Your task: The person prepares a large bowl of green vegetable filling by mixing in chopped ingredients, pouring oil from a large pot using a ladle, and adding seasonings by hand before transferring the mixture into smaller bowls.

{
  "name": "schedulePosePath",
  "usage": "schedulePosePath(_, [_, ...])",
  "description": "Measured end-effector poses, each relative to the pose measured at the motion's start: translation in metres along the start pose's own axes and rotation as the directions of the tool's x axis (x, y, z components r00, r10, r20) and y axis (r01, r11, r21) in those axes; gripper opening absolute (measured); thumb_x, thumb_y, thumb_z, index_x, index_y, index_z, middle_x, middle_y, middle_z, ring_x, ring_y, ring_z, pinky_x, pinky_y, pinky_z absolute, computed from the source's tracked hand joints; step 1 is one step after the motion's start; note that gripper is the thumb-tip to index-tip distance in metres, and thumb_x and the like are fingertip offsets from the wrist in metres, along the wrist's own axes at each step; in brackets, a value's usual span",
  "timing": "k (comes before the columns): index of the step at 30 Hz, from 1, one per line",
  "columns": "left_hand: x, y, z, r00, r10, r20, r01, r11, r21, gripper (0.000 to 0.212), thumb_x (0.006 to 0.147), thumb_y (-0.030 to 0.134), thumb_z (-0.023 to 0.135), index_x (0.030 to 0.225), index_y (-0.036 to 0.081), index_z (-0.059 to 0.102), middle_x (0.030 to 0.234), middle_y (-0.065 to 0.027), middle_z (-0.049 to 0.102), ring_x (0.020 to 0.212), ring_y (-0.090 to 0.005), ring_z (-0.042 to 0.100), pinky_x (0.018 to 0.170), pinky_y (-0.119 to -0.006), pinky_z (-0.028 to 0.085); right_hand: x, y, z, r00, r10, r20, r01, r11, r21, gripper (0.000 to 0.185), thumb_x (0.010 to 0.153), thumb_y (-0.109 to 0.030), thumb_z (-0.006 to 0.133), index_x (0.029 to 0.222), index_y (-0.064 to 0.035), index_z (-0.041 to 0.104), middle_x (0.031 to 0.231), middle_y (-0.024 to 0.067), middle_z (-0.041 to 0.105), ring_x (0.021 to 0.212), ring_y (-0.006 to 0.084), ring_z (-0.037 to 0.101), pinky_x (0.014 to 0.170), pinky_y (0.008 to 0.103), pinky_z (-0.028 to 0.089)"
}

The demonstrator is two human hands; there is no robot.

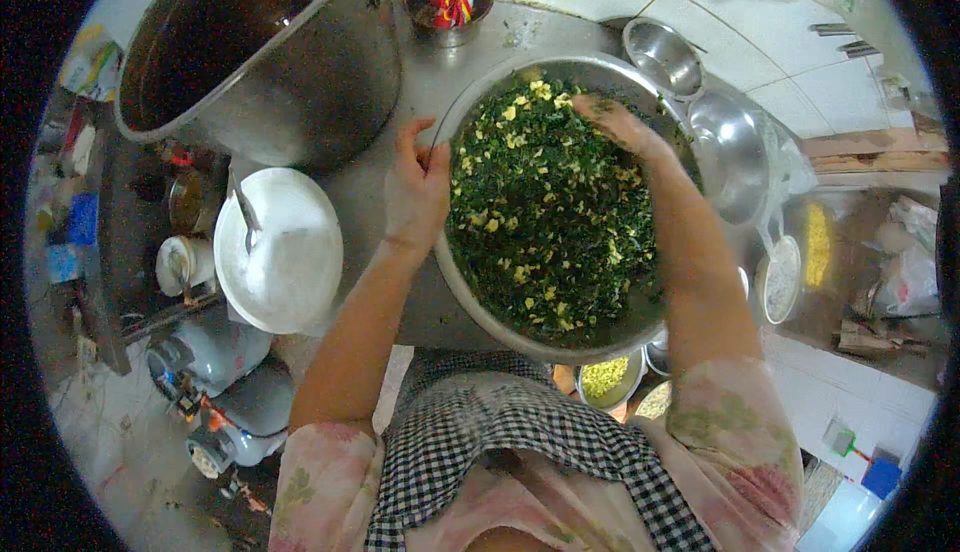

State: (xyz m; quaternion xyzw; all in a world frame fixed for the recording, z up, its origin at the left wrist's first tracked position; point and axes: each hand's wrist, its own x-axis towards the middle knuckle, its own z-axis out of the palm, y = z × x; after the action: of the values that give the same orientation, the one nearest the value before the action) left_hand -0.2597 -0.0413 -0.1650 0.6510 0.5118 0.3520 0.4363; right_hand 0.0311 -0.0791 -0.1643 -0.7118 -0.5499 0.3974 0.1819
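Observation:
A large metal basin (480,327) stands before me, filled with chopped dark greens mixed with yellow bits that look like scrambled egg (555,237). My left hand (420,184) grips the basin's rim on its left side, thumb and fingers on either side of the edge. At the upper right of the mixture is my right hand (619,124), slightly blurred, its fingers reaching into or just over the greens. The fingertips are partly hidden, so whether they hold any greens cannot be told.
A tall metal pot (300,86) stands at the upper left, above a white bowl (300,252) with a spoon. A small pot (450,34) holds a red packet. Metal bowls (727,154) line the right wall side. Gas cylinders (232,349) are at lower left, a bowl of yellow pieces (604,379) below the basin.

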Motion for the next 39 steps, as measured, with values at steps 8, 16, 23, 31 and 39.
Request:
schedulePosePath(8, [0.001,-0.010,-0.006,1.000,-0.004,-0.023,0.004,1.000,-0.014,0.032,0.079,0.013,0.054,0.110,0.009,0.044,0.064,-0.0017,0.047,0.059,-0.0112,0.045,0.057,-0.027,0.039,-0.088,-0.052,0.040,0.960,-0.031,0.279,0.142,0.911,-0.387,0.043,0.068,-0.034,0.064,0.100,-0.0061,0.056,0.114,0.0162,0.045,0.104,0.0282,0.044,0.088,0.0362,0.037])
schedulePosePath(16, [0.001,-0.014,-0.005,1.000,0.006,-0.024,-0.005,1.000,0.005,0.031,0.079,0.012,0.054,0.109,0.009,0.045,0.063,-0.0035,0.044,0.057,-0.0135,0.044,0.055,-0.029,0.039,-0.101,-0.008,-0.025,0.964,-0.126,0.235,0.209,0.906,-0.369,0.048,0.071,-0.032,0.062,0.112,-0.0109,0.051,0.124,0.0122,0.042,0.111,0.0305,0.041,0.092,0.0391,0.034])
schedulePosePath(23, [0.002,-0.008,-0.001,0.998,0.046,-0.033,-0.046,0.999,0.013,0.031,0.078,0.012,0.053,0.108,0.009,0.046,0.062,-0.0048,0.047,0.057,-0.0168,0.048,0.055,-0.031,0.039,0.043,-0.076,0.058,0.968,0.047,0.245,0.014,0.970,-0.242,0.076,0.067,-0.060,0.053,0.111,0.0011,0.047,0.111,0.0176,0.051,0.104,0.0277,0.048,0.088,0.0362,0.037])
schedulePosePath(31, [-0.002,-0.015,-0.007,0.990,0.084,-0.116,-0.088,0.996,-0.034,0.030,0.077,0.009,0.054,0.106,0.009,0.046,0.062,-0.0052,0.047,0.055,-0.0172,0.048,0.054,-0.032,0.040,-0.076,-0.050,0.017,0.762,-0.362,0.537,0.598,0.711,-0.370,0.045,0.065,-0.037,0.068,0.088,0.0006,0.059,0.096,0.0150,0.056,0.092,0.0293,0.052,0.083,0.0360,0.041])
schedulePosePath(39, [-0.005,0.000,-0.005,0.998,-0.027,-0.057,0.026,0.999,-0.023,0.030,0.077,0.010,0.054,0.106,0.011,0.045,0.064,-0.0054,0.047,0.059,-0.0184,0.049,0.055,-0.033,0.040,0.055,-0.061,0.035,0.887,0.193,0.419,-0.163,0.981,-0.107,0.061,0.077,-0.059,0.041,0.104,-0.0061,0.055,0.088,0.0106,0.060,0.081,0.0185,0.054,0.071,0.0331,0.043])
